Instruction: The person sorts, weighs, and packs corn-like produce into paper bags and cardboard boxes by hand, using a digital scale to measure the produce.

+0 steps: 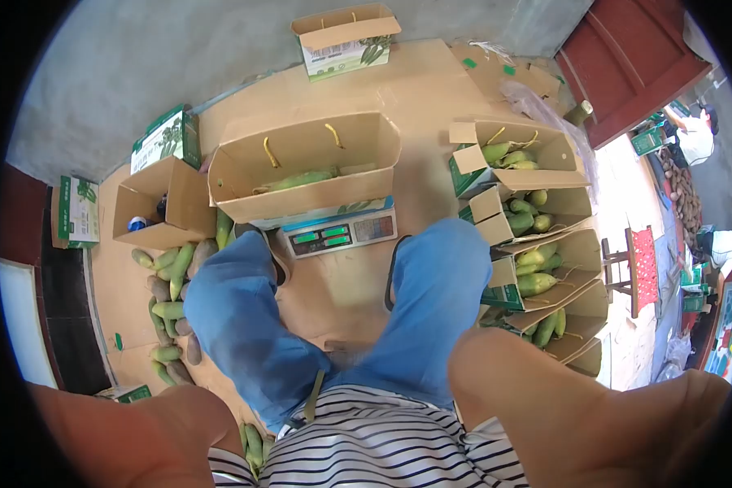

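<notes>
Neither of my hands is in view. Only my bent left arm (138, 431) and right arm (569, 398) show along the lower edge, so whatever the hands touch is hidden. In front of my feet, an open cardboard box (236, 175) with yellow cord handles stands on a digital scale (374, 227) with lit green displays. Long green radishes (301, 180) lie inside that box. More green radishes (180, 268) are heaped on the floor by my left leg.
On the right, several open boxes (480, 210) hold radishes. A box with blue items (179, 224) stands left, and another box (346, 61) is against the wall. Beyond the red door (626, 61), a person (694, 137) is near piled produce (681, 191) and a red-topped stool (644, 268).
</notes>
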The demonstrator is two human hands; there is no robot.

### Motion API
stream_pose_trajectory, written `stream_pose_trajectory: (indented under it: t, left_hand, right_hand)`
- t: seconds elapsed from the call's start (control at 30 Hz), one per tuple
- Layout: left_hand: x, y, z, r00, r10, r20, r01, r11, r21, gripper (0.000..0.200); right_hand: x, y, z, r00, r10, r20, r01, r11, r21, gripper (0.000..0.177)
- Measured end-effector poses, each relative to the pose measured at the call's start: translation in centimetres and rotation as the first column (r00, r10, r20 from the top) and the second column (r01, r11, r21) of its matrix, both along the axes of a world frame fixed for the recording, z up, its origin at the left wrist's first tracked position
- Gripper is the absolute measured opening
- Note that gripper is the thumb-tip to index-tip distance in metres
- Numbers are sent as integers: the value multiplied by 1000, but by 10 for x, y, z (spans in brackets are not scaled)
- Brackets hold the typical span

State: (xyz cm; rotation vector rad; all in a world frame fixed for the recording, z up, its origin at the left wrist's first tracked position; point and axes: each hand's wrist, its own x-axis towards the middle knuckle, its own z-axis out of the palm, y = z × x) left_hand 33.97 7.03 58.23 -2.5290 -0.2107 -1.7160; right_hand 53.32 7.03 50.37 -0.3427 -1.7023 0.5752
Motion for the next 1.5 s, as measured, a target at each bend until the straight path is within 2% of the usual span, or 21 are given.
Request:
stream_pose_trajectory:
  t: [0.37, 0.97, 1.27, 1.43, 1.5]
  left_hand:
    - [-30, 9, -4, 1000, -29, 2, 29, 999, -23, 29]
    - [-34, 20, -8, 997, -72, -18, 71, 997, -26, 26]
    - [-37, 10, -8, 1000, 1, -8, -2, 1000, -16, 25]
    - [-55, 5, -8, 994, 96, 43, -98, 994, 50, 24]
    - [-69, 7, -11, 977, 187, 101, -194, 979, 60, 23]
  right_hand:
    - [-8, 6, 1, 999, -44, 23, 45, 998, -49, 20]
    - [-31, 25, -15, 1000, 13, -25, -15, 995, -96, 24]
    - [-28, 33, -14, 999, 49, -19, -51, 991, -122, 26]
    - [-12, 55, -8, 1000, -31, 4, 32, 986, -161, 27]
    - [-8, 75, -8, 995, -87, 43, 95, 969, -228, 27]
